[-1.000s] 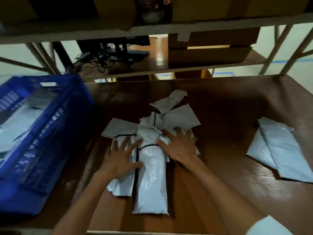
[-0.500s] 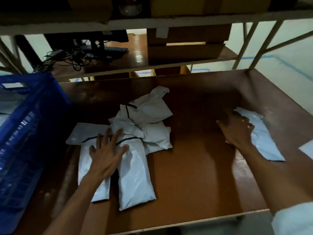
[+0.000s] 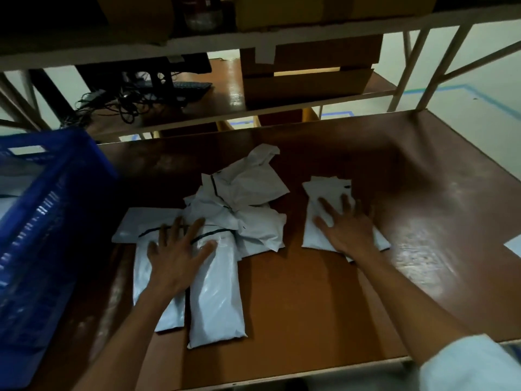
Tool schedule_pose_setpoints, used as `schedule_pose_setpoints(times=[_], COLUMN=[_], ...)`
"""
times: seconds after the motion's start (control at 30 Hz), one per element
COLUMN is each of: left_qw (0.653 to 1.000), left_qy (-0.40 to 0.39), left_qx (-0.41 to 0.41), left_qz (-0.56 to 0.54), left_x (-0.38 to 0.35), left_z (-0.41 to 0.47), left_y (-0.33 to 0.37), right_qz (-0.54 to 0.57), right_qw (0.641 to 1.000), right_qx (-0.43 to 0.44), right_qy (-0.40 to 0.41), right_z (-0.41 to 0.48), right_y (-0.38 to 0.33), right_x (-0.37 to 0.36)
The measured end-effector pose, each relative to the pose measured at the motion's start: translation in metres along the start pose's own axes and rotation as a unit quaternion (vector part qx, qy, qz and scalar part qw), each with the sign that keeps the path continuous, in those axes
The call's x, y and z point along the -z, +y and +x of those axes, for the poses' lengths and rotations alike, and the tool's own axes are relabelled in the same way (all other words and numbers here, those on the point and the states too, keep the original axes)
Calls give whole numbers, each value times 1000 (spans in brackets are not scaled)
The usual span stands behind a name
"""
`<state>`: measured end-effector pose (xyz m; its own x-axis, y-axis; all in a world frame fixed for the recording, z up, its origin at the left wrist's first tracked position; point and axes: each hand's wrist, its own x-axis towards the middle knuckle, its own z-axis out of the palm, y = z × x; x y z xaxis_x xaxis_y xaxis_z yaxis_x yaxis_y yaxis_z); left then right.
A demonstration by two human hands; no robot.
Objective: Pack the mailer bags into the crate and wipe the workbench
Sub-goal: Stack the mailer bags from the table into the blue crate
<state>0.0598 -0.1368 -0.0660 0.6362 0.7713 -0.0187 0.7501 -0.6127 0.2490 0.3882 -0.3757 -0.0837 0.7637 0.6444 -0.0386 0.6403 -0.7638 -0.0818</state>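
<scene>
A heap of white mailer bags [image 3: 225, 221] lies in the middle of the brown workbench [image 3: 310, 300]. My left hand [image 3: 177, 252] rests flat on its near side, fingers spread, palm down. A smaller stack of mailer bags [image 3: 324, 193] lies to the right of the heap, apart from it. My right hand [image 3: 346, 224] presses flat on that stack with fingers spread. The blue crate [image 3: 50, 221] stands at the left edge, with white bags dimly visible inside it.
Another white piece [image 3: 514, 244] shows at the right edge of the bench. A shelf behind holds cardboard boxes [image 3: 307, 69], a keyboard [image 3: 186, 87] and tangled cables [image 3: 118, 103]. An upper shelf [image 3: 253, 38] overhangs the back.
My right hand left the heap, reached the stack at the far right and has slid it leftward, close to the heap. My left hand stayed on the heap.
</scene>
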Motion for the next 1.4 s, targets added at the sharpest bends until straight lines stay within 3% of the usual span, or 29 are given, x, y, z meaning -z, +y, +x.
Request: schedule_pose_setpoints(times=[0.13, 0.27, 0.37, 0.43, 0.47, 0.53, 0.63, 0.7, 0.87, 1.0, 1.27, 1.4], left_qw=[999, 995, 986, 982, 979, 975, 977, 979, 980, 980, 985, 984], left_qy=[1, 42, 85, 81, 66, 36, 16, 14, 17, 7, -25, -33], left_qx=[34, 34, 68, 124, 153, 182, 176, 175, 196, 197, 168, 173], left_qz=[-30, -89, -126, -119, -120, -122, -118, -103, -23, -31, 19, 36], left_x=[4, 7, 11, 10, 8, 7, 12, 17, 23, 24, 20, 15], left_z=[-9, -22, -35, -42, -44, -46, -43, -42, -51, -46, -57, -70], left_y=[-21, -57, -74, -82, -86, -89, -85, -84, -96, -93, -92, -87], right_qz=[-6, 7, 21, 100, 157, 238, 167, 139, 217, 100, 87, 52], right_qw=[995, 988, 990, 985, 972, 937, 916, 919, 897, 934, 955, 954], right_qx=[100, 153, 136, 122, 146, 247, 365, 367, 369, 342, 283, 294], right_qy=[15, 17, 13, 75, 98, 72, -10, -30, 110, 7, 1, 15], right_z=[-10, -14, -9, -7, -7, -6, 5, 9, -66, -129, -133, -138], right_y=[-93, -132, -138, -149, -158, -187, -236, -256, -264, -288, -311, -322], right_x=[-11, -18, -12, 3, 12, 30, 41, 45, 43, 12, -6, -11])
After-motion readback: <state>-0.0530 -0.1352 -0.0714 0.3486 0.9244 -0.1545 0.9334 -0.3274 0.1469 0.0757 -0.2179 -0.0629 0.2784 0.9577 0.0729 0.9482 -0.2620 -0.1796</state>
